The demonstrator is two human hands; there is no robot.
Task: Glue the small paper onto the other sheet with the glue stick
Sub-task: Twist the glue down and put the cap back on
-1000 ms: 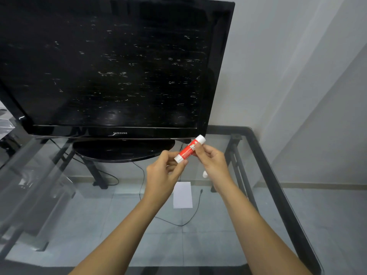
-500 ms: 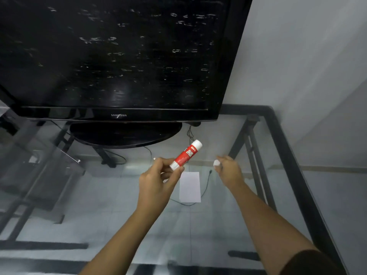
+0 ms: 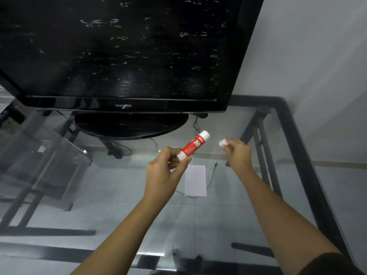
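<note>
Presently we find the left hand (image 3: 162, 173) with fingers (image 3: 174, 157) clamped on the base of the glue stick (image 3: 193, 147), tip angled up. The right hand (image 3: 237, 153) pinches the cap (image 3: 223, 142), well apart. One white paper (image 3: 195, 180) lies on the glass table (image 3: 288, 135) below; we see no second sheet. We judge that glue could smear the glass, or the light paper could drag.

Hands: two, a left hand (image 3: 166, 171) and a right hand (image 3: 238, 153)
Glue sticks: one red and white glue stick (image 3: 193, 146)
Glue stick caps: one white cap (image 3: 223, 142)
Paper sheets: one small white paper (image 3: 195, 180)
Televisions: one black Samsung television (image 3: 123, 52)
Tables: one black-framed glass table (image 3: 292, 135)
Loose cables: one thin black cable (image 3: 212, 175)
</note>
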